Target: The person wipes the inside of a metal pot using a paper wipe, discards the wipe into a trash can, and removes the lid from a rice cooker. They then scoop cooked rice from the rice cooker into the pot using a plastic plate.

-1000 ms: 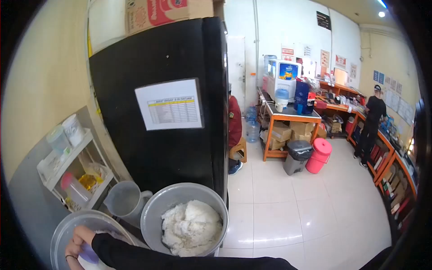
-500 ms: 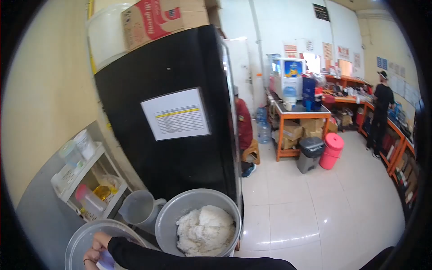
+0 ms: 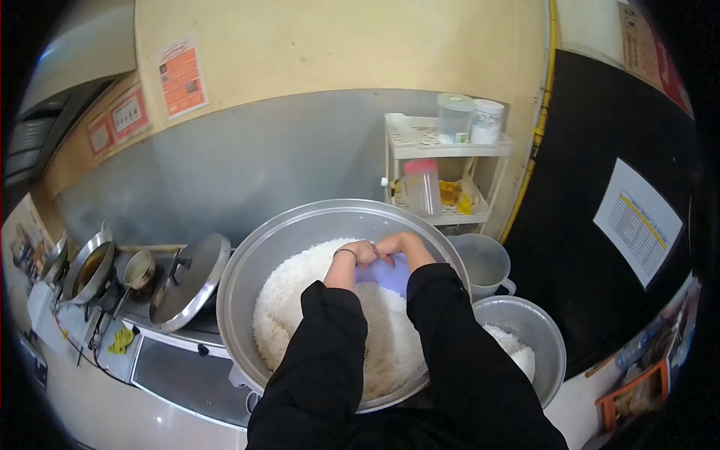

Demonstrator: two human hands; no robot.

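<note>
A wide metal pot [image 3: 251, 247] of white rice [image 3: 304, 281] stands in front of me. Inside its far half, my left hand [image 3: 361, 253] and my right hand [image 3: 396, 244] are close together, fingers curled in. Both grip the upper edge of a light purple thing [image 3: 386, 276], smooth and perhaps plastic, resting against the rice. Its exact kind does not show, and my fingers cover part of its edge. Around the purple thing the rice is partly scooped down, with a greyish-brown patch nearer me.
Right of the pot are a grey plastic jug [image 3: 484, 262] and a smaller metal pot [image 3: 551, 341] with rice. Behind stands a white shelf rack [image 3: 420, 142] with containers. At left, a big lid [image 3: 199, 281] and pans [image 3: 91, 262] sit on a stove. A black cabinet [image 3: 600, 127] bounds the right.
My view has swung left from the room and two other people to the large pot. Both hands stay in the pot at the purple thing, now centred in view.
</note>
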